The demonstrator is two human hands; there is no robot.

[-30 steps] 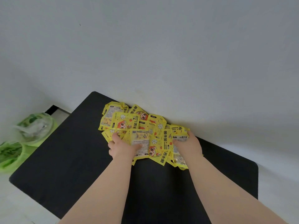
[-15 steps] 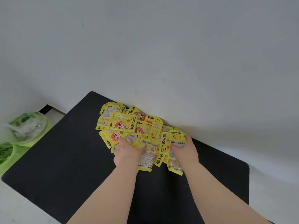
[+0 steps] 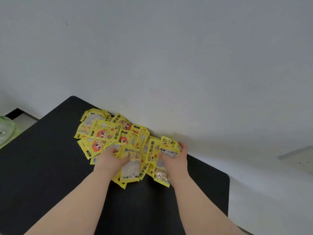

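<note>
– Both hands had closed in since a second before, and the near packets had bunched up between them. How did the fingers sit?
– Left fingers were curled down into the yellow packets, gripping a few. Right fingers were hooked round the far edge of the end ones. So the left hand and right hand each held part of the heap, which lay on the black table against the wall.
– What could have gone wrong?
– Those wrappers looked slick and only loosely overlapped. I judged that a squeeze from both sides might buckle the heap and spill packets, and the far-left ones lay outside either grip.
– Any containers?
– Only a green bin beside the table, well apart from the heap. Its contents were too blurred to tell.
</note>
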